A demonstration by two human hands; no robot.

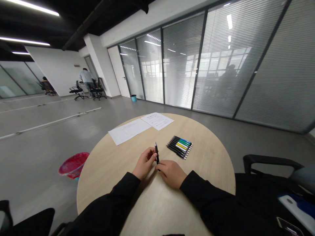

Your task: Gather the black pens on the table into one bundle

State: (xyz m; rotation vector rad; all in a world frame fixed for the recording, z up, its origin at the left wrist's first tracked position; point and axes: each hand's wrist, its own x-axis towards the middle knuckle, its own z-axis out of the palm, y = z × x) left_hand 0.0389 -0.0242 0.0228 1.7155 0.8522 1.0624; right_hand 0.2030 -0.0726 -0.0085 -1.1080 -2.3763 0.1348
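A black pen [157,154] stands nearly upright above the round wooden table [157,206], its tip pointing away from me. My left hand [145,163] grips it around the middle. My right hand [171,173] closes on its lower end, and the fingers hide that end. Both hands rest close together near the table's edge. To the right of the hands lies a tight row of several slim pens [179,147] with black, blue, green, yellow and white barrels. Two printed paper sheets [129,131] lie farther off, beyond the hands.
A red plastic basket [73,165] stands on the floor left of the table. A black chair armrest [270,160] and a dark bag with a blue-and-white item [296,209] sit at right. Far back, a person [86,80] stands among office chairs near glass partitions.
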